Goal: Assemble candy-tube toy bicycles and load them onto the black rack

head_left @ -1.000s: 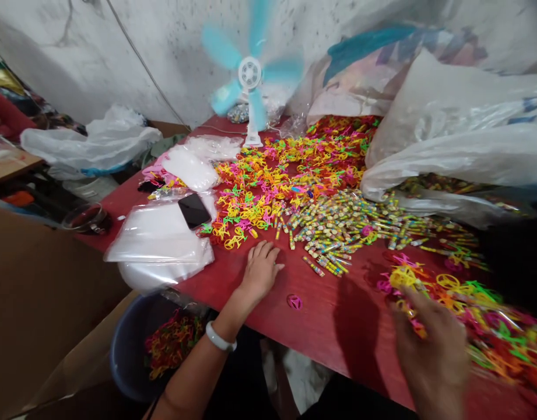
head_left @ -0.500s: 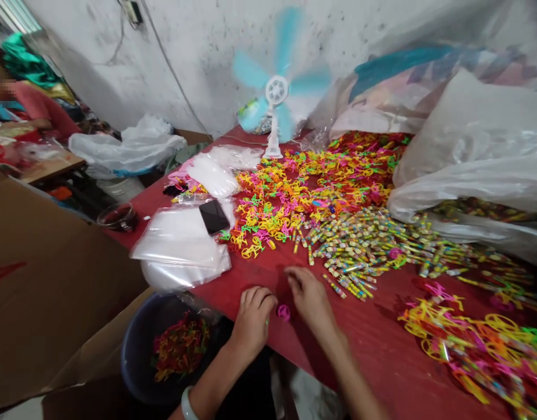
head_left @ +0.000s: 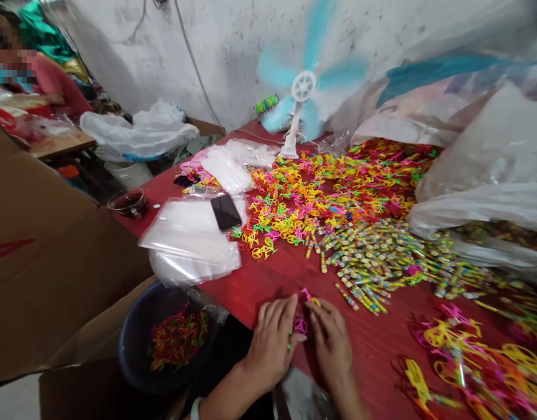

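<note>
My left hand (head_left: pixel 272 332) is closed at the table's near edge, thumb and forefinger around a purple plastic wheel piece (head_left: pixel 300 325). Small green bits show by its fingers. Close beside it, my right hand (head_left: pixel 333 335) pinches a small pink-and-yellow plastic piece (head_left: pixel 307 294), partly hidden by the fingertips. Just beyond the right hand lie striped tubes (head_left: pixel 368 262) in a heap. Farther back spreads a pile of bright plastic pieces (head_left: pixel 290 204). On the right is another pile, of plastic pieces with tubes (head_left: pixel 473 356).
Clear plastic bags (head_left: pixel 189 239) lie on the red table (head_left: pixel 224 291) under a phone (head_left: pixel 225 212). A fan (head_left: pixel 304 87) spins behind. A bucket (head_left: pixel 128 344) of pieces and a cardboard box (head_left: pixel 53 280) stand left. Large white bags (head_left: pixel 482 192) are at right; a person (head_left: pixel 60 84) sits far left.
My right hand has come in beside the left and now holds the pink-and-yellow piece. A yellow piece with a tube now lies at the right pile's near left. The view has shifted left.
</note>
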Tool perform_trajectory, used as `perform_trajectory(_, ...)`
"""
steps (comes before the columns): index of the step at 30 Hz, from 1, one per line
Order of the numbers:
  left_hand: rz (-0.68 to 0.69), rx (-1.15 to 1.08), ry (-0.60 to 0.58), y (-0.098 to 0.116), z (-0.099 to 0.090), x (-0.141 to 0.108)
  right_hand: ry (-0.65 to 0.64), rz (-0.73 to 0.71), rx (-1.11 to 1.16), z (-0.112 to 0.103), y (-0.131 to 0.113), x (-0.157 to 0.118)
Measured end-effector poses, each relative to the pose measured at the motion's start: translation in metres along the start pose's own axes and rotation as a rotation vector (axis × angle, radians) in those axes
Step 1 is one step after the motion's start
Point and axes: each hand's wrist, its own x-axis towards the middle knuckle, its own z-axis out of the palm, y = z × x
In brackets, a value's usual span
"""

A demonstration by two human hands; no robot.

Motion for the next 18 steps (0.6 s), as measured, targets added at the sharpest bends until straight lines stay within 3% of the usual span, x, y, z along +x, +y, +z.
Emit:
perform_trajectory(4,0.048,0.032,0.052,-0.002,0.003,-0.023,0.029,-0.009,0.106,0.029,-0.037,-0.034)
perform_trajectory(7,-0.133,0.061,0.234,-0.029,-0.013,-0.054,-0.066,0.026,0.313,0.075,-0.082,-0.036)
perform_trajectory(10,-0.336,0.216,0.52,-0.062,-0.044,-0.092,-0.236,0.031,0.555,0.122,-0.129,-0.041)
perform_trajectory(12,-0.487,0.333,0.615,-0.077,-0.067,-0.113,-0.37,0.003,0.637,0.141,-0.152,-0.047)
perform_trajectory(15,-0.645,0.417,0.702,-0.079,-0.092,-0.12,-0.481,-0.052,0.631,0.134,-0.163,-0.042)
perform_trajectory(18,-0.501,0.346,0.675,-0.067,-0.096,-0.086,-0.415,-0.052,0.53,0.093,-0.136,-0.004)
